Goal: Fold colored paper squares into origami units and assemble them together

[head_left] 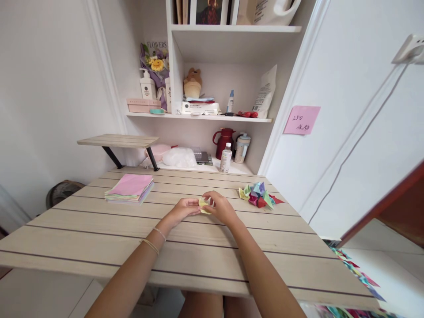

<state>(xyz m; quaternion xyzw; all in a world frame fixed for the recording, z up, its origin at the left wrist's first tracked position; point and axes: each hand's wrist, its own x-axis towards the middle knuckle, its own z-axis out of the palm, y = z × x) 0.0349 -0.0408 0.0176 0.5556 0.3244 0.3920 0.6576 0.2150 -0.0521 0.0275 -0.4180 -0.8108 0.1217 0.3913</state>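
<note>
A small folded piece of yellow paper (204, 206) is held between my two hands over the middle of the table. My left hand (186, 207) grips its left side, fingers pressed together along the edge. From the right, my right hand (219, 206) pinches the paper between thumb and fingers. The exact folds are too small to make out. To the right lies a pile of folded paper pieces (256, 194) in several colours. A stack of square coloured paper (130, 187), pink on top, lies to the left.
The slatted wooden table (185, 251) carries a small raised shelf (119, 140) at its back left. Behind it, a clear bottle (225, 158), a red jug (224, 142) and a plastic bag (179, 157) stand on the lowest shelf. A pink note (302, 120) sticks to the right wall.
</note>
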